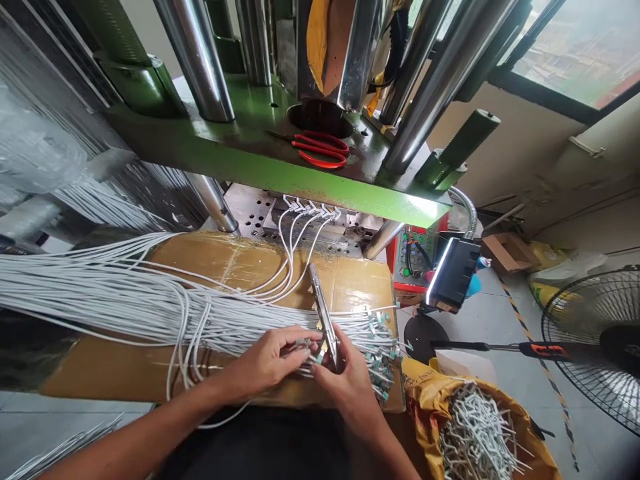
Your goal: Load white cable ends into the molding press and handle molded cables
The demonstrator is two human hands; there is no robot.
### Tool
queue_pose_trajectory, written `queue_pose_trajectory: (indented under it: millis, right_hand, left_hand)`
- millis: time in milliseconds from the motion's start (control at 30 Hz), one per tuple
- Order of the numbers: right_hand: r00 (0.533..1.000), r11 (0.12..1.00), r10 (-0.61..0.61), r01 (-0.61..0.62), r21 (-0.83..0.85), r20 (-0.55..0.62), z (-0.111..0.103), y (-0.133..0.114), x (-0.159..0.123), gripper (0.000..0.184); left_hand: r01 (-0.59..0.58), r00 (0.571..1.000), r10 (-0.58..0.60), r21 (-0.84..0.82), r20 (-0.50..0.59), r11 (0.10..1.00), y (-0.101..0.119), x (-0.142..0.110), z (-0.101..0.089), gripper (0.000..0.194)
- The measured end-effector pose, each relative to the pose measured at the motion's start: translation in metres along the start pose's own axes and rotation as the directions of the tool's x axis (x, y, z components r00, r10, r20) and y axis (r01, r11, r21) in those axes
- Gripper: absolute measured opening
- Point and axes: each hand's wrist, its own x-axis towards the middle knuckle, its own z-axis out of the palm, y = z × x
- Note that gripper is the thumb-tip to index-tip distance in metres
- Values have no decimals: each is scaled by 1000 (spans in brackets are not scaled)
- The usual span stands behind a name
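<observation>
A thick bundle of white cables (125, 300) lies across a cardboard-covered bench (250, 267), its teal-tipped ends (383, 347) at the right. My left hand (273, 360) is closed, pinching a few cable ends between its fingers. My right hand (345, 380) is wrapped round the lower end of a long metal bar (320, 307) that points away toward the machine. Several cables (300, 233) curve up into the mould (310, 213) under the green press plate (280, 160).
Red-handled scissors (323, 148) lie on the green plate among steel columns (197, 53). A yellow sack of white plastic scrap (475, 433) stands at lower right. A lamp (453, 273), a control box (415, 257) and a floor fan (600, 347) are to the right.
</observation>
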Motion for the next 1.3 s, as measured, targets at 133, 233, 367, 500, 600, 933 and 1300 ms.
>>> queue_pose_trajectory:
  millis: [133, 233, 367, 500, 600, 933, 1300]
  right_hand:
    - [1000, 999, 20, -21, 42, 11, -3, 6, 1, 63]
    - [999, 997, 14, -16, 76, 31, -5, 5, 1, 58]
    - [995, 981, 83, -91, 170, 56, -4, 0, -1, 58]
    - [991, 950, 118, -132, 284, 64, -3, -1, -1, 63]
    - [990, 939, 118, -135, 316, 72, -2, 0, 0, 65]
    - [997, 952, 67, -78, 297, 48, -3, -5, -1, 62]
    - [993, 971, 58, -81, 225, 107, -7, 0, 2, 58]
  left_hand:
    - [85, 996, -85, -78, 10, 993, 9, 1, -16, 29]
    - [100, 982, -102, -18, -159, 995, 5, 2, -18, 25]
    - [125, 961, -132, -45, -244, 991, 1, 5, -15, 23]
    - [-35, 987, 59, 160, -151, 986, -1, 5, -14, 14]
    - [-262, 950, 300, 299, -86, 918, -9, 5, -13, 26]
    - [-446, 868, 496, 484, 29, 753, -21, 12, -6, 35]
    - [-182, 916, 259, 258, -306, 949, -7, 12, 2, 24]
